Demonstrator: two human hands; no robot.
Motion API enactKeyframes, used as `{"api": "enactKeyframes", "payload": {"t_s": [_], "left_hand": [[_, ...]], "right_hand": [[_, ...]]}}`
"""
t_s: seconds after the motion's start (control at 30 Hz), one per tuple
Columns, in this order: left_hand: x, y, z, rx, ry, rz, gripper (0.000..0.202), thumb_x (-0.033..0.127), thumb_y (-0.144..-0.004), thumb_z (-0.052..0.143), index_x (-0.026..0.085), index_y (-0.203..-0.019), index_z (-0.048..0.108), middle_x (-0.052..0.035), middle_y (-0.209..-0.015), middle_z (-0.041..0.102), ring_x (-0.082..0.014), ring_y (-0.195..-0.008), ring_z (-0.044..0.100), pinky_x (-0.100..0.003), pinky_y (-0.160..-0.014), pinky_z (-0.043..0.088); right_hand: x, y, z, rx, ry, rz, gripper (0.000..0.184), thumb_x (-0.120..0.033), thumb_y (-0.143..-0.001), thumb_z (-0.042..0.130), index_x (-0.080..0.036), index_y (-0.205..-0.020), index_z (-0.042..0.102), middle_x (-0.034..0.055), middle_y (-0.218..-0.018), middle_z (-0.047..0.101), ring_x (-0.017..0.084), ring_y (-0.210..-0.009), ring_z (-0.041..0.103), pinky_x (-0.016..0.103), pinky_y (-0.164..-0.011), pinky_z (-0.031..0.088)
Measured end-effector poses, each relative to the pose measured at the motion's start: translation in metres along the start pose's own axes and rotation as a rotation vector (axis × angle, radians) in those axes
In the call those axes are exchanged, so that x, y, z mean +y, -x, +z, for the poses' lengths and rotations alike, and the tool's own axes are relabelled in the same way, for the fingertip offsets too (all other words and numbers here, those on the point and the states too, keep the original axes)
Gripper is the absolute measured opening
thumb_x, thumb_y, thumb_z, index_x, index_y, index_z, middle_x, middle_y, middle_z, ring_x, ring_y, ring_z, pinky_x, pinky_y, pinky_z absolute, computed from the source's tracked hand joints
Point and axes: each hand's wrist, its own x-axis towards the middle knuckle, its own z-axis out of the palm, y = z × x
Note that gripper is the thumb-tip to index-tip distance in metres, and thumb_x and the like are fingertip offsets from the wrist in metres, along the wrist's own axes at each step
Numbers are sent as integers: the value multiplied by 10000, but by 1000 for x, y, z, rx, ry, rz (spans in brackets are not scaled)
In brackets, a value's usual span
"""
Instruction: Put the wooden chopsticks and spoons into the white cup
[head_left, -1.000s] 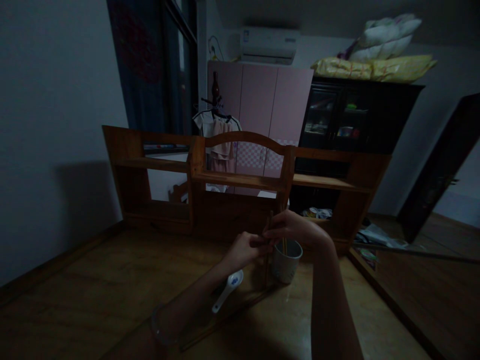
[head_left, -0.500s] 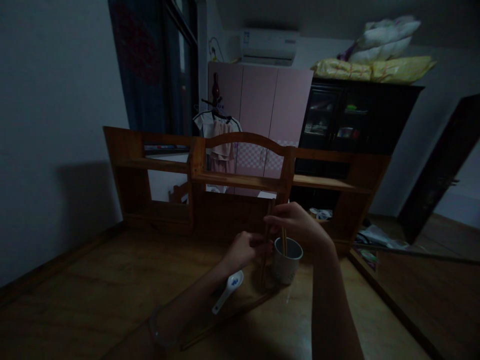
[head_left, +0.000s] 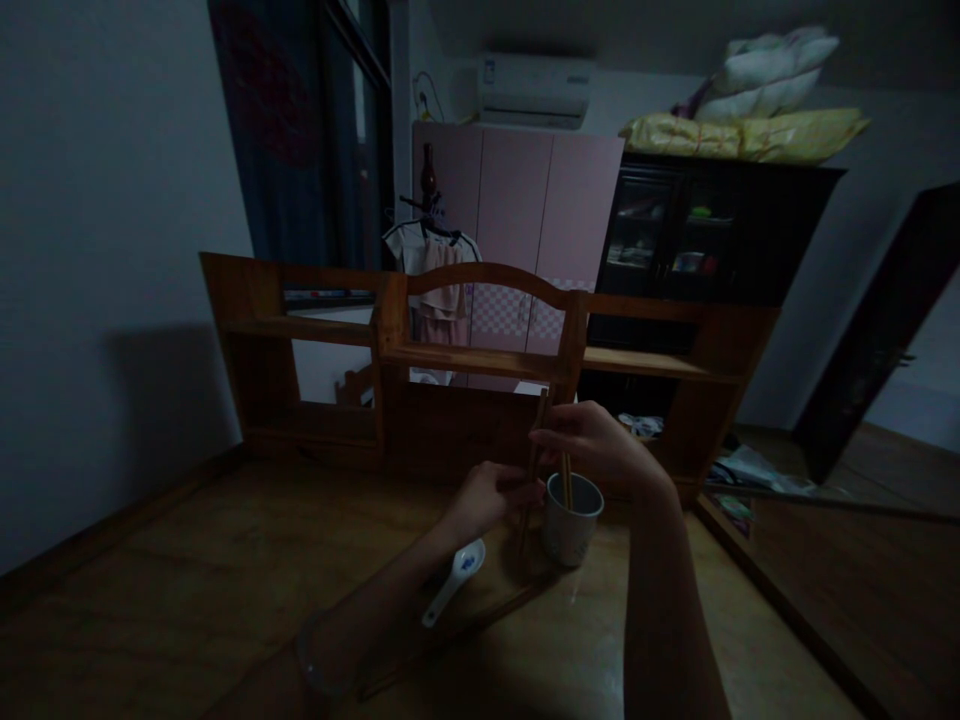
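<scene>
A glossy white ceramic spoon [head_left: 452, 583] lies on the wooden table [head_left: 187, 600], left of a round white cup [head_left: 571, 520]. The left hand [head_left: 484, 497], curled, pinches thin wooden chopsticks [head_left: 531, 470] beside the cup. Above the cup, the right hand [head_left: 592, 440] grips chopsticks standing inside it.

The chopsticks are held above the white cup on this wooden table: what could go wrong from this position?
1. The right hand holds chopsticks with their tips inside the white cup; a sideways push might tip the cup, which looks light.
2. The left hand grips another chopstick close beside the cup, so it could knock the cup's wall.
3. The ceramic spoon lies near the left forearm; a careless sweep might push it across the table.
</scene>
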Motion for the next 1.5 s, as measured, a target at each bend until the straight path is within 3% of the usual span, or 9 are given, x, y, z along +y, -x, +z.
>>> {"api": "enactKeyframes", "payload": {"t_s": [0.17,0.3,0.47,0.57,0.73,0.9,1.2,1.33,1.5], "left_hand": [[-3,1,0,49,-95,55,306,437,-826,598,184,-925,740,-35,-861,742,-198,-798,670,-236,-668,471],[-1,2,0,104,-155,92,271,392,-830,599,195,-966,727,-37,-895,743,-198,-825,676,-246,-710,489],[-2,1,0,123,-181,94,243,375,-840,594,211,-964,723,-30,-913,740,-187,-852,677,-244,-747,499],[2,2,-1,126,-211,104,211,335,-849,586,216,-954,725,-24,-927,732,-171,-866,669,-234,-759,497],[11,6,2,75,-360,213,201,270,-878,543,203,-928,726,-29,-940,690,-144,-828,639,-219,-714,479],[6,7,7,72,-493,248,198,258,-890,530,211,-920,720,-23,-947,675,-138,-805,621,-223,-714,464],[7,10,6,-3,-459,226,225,274,-894,528,256,-1040,698,-14,-1017,650,-128,-773,605,-220,-666,471],[10,12,6,-33,-461,222,249,286,-902,511,262,-1093,670,-14,-1066,634,-133,-796,610,-234,-693,488],[10,16,10,-128,-510,253,349,303,-898,529,296,-1244,576,-20,-1283,559,-174,-946,625,-293,-868,494]], "right_hand": [[-35,6,-2,356,17,-147,263,-402,-902,613,-141,-916,639,39,-783,660,180,-669,647,249,-594,509],[-53,12,-3,640,55,-246,226,-369,-925,589,-149,-895,633,12,-685,625,157,-601,603,247,-582,476],[-52,15,-9,946,157,-286,208,-344,-945,555,-170,-851,621,-1,-681,617,147,-581,583,240,-556,434],[-47,17,-14,1030,262,-237,218,-354,-944,549,-177,-836,618,-3,-672,622,156,-581,595,239,-535,420],[-41,20,-18,999,449,-165,253,-344,-922,588,-177,-731,601,-7,-628,632,165,-585,618,240,-543,414],[-40,21,-18,932,430,-128,242,-364,-917,578,-170,-780,628,7,-642,649,178,-571,623,237,-515,405],[-41,24,-20,833,641,0,238,-342,-894,564,-159,-766,647,37,-633,658,198,-584,627,242,-508,357],[-30,25,-27,837,754,41,238,-335,-892,541,-161,-762,638,65,-657,663,212,-598,624,251,-508,322],[0,20,-33,659,723,138,250,-319,-884,524,-164,-705,602,83,-680,670,210,-613,628,242,-489,321]]}}
